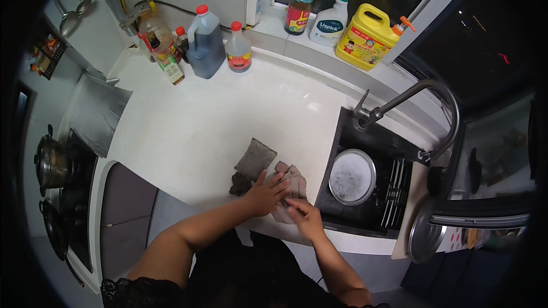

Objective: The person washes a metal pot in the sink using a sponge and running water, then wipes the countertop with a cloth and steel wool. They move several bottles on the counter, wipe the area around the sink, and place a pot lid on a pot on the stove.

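A crumpled grey-beige cloth (295, 181) lies on the white counter near its front edge, just left of the sink. My left hand (265, 195) rests on the cloth's left side with its fingers stretched out. At the cloth's lower right, my right hand (306, 218) has its fingers closed on the edge of the fabric. Beyond my left hand lies a flat grey square pad (256, 158), and a dark, rough-looking scouring pad (240, 183) sits partly beside it. My hands cover part of the cloth.
The black sink (337, 217) at right holds a metal bowl (375, 179) of foamy water and a rack (395, 194) under a tall faucet (451, 97). Bottles, including a blue-tinted jug (206, 45), stand behind. A yellow jug (365, 40) occupies the sill; pots (51, 162) sit left.
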Tool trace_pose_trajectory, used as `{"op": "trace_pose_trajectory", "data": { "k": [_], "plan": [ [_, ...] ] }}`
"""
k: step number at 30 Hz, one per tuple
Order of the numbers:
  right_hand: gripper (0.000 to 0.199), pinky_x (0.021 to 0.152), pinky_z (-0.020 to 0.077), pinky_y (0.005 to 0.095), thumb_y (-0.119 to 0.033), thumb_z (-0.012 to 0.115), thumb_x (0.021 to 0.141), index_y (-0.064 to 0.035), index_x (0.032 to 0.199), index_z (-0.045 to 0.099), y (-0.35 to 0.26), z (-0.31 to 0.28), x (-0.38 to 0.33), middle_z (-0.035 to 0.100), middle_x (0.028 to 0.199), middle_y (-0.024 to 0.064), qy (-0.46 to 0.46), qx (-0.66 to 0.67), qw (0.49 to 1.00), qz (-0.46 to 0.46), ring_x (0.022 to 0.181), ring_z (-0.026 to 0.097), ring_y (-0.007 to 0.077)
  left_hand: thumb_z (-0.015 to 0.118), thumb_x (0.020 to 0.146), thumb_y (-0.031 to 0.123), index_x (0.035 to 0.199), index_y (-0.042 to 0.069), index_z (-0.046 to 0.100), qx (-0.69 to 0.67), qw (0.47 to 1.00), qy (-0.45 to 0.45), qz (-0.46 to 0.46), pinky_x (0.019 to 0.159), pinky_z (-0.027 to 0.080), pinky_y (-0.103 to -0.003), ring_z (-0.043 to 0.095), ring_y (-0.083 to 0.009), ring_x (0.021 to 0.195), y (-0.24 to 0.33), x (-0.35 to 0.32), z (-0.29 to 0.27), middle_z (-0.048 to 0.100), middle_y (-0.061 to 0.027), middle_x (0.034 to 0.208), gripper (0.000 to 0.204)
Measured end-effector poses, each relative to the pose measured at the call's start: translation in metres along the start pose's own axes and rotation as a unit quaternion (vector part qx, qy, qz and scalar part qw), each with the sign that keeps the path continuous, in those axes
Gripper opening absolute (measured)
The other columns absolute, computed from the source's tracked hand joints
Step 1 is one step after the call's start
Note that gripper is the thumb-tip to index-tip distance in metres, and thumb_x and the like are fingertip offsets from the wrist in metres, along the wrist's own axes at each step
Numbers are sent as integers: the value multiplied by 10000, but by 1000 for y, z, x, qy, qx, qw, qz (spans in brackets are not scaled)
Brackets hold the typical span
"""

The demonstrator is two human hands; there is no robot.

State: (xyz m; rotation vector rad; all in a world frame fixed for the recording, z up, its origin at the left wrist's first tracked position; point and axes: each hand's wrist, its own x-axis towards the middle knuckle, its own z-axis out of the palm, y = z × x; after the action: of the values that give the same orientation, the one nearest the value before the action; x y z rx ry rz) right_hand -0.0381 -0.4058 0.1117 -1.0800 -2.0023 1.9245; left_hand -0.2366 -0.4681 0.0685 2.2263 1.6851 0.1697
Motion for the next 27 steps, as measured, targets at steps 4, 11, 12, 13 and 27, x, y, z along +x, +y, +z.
{"op": "trace_pose_trajectory", "data": {
  "k": [4,11,12,13,27],
  "plan": [
    [450,943,476,441,-379,437,1003,-58,1308,518,34,3,28,620,1221,134,-56,680,727,80,1093,604,283,602,906,274,1198,84,618,-544,817,117,-150,1032,384,-477,442,-277,1290,-4,23,4,473,-114,1390,349],
    [387,873,513,418,-343,525,975,-65,1244,538,42,19,-4,643,1113,79,247,413,863,154,963,640,233,468,976,341,1422,12,311,-887,343,-79,-300,973,448,-436,519,-292,1206,-6,39,2,475,-158,1380,575],
    [380,862,518,414,-337,552,965,-64,1229,550,34,21,-10,641,1118,74,296,324,887,142,964,643,227,469,975,341,1423,14,309,-876,357,-89,-313,974,448,-439,517,-294,1209,-9,38,-1,472,-158,1384,577],
    [457,896,485,460,-350,640,902,-63,1246,554,23,31,-11,635,1135,109,388,218,891,91,1035,603,285,495,960,377,1413,19,332,-866,373,-84,-324,975,442,-428,513,-300,1219,-9,34,-9,467,-155,1395,600],
    [337,692,509,324,-141,717,807,-4,1104,638,-146,65,217,605,1014,164,307,-144,905,-256,763,599,245,551,940,136,1392,13,390,-601,698,325,-214,928,429,-299,519,-164,1136,-187,34,-116,496,-118,1346,496]
  ]
}}
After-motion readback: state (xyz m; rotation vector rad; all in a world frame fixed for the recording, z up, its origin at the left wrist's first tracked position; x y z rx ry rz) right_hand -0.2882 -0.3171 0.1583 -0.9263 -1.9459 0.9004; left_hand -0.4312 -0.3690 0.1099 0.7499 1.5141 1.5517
